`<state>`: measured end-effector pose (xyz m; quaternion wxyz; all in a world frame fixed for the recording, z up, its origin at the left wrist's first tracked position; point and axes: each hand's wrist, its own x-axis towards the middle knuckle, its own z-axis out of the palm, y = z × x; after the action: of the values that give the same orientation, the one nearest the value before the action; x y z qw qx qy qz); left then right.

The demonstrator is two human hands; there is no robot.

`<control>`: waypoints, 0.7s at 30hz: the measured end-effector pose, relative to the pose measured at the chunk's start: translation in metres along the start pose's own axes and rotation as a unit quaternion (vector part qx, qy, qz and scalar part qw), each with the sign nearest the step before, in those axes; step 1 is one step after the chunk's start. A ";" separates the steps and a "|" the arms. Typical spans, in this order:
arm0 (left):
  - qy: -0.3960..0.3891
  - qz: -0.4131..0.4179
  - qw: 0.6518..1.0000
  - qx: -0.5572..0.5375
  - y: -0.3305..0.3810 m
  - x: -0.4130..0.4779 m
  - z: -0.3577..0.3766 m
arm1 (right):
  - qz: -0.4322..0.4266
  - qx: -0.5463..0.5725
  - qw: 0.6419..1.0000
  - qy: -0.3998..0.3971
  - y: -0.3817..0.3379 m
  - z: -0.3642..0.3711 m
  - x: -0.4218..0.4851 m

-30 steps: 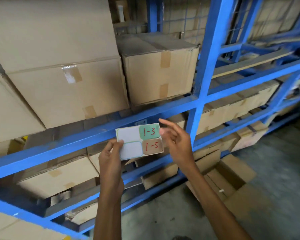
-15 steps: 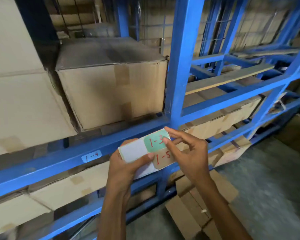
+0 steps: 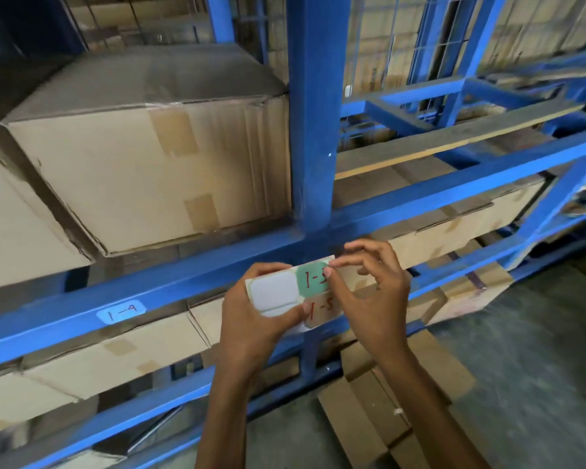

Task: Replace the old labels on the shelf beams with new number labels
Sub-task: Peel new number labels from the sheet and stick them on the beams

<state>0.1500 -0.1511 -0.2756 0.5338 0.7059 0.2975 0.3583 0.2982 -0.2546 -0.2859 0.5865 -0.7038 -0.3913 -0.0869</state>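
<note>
My left hand (image 3: 251, 319) grips a white label sheet (image 3: 274, 292) in front of the blue shelf beam (image 3: 190, 282). The sheet carries a green label (image 3: 310, 280) with red writing and a brown label (image 3: 320, 308) marked 1-5 below it. The thumb and forefinger of my right hand (image 3: 372, 292) pinch the right edge of the green label. A pale label reading 1-4 (image 3: 122, 312) is stuck on the beam to the left of my hands.
A blue upright post (image 3: 313, 130) rises behind my hands. Cardboard boxes (image 3: 156, 170) fill the shelves above and below the beam. Flattened cardboard (image 3: 386, 418) lies on the concrete floor at lower right. More blue racking runs off to the right.
The view has moved right and closer to the rack. My right hand has closed its fingertips on the green label's edge; the left hand keeps holding the sheet.
</note>
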 end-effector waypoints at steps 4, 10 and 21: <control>0.062 0.046 0.992 0.099 -0.009 -0.002 0.026 | 0.032 0.008 0.999 -0.032 0.013 -0.007 -0.002; 0.094 0.065 0.986 0.118 -0.014 0.002 0.042 | 0.220 0.221 0.947 -0.079 0.014 -0.019 -0.001; 0.041 0.056 0.995 0.072 0.018 0.045 0.076 | 0.211 0.271 0.939 -0.002 0.016 -0.077 0.056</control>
<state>0.2383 -0.1607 -0.2630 0.4480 0.7425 0.3043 0.3941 0.3724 -0.2981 -0.2421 0.7594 -0.5844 -0.2438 0.1494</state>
